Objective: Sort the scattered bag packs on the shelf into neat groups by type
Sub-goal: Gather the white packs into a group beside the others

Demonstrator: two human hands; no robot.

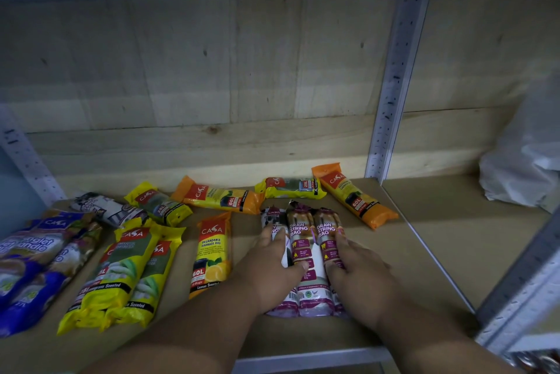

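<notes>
Three purple-and-white draw string bag packs (306, 255) lie side by side at the front middle of the wooden shelf (424, 258). My left hand (272, 264) rests on the left pack, and my right hand (360, 273) presses the right pack's side. Two yellow 25L packs (127, 273) lie together at the front left. An orange 60L pack (210, 252) lies between them and my left hand. Blue handle-bag packs (33, 261) sit at the far left. Further back lie two yellow packs (159, 202) (289, 188), two orange packs (219, 196) (354, 195) and a white-and-black pack (104, 207).
A grey perforated metal upright (391, 95) divides the shelf from the bay on the right, where a white plastic bag (524, 167) sits. A wooden back wall (212, 70) closes the rear. A metal rail (309, 358) edges the shelf front.
</notes>
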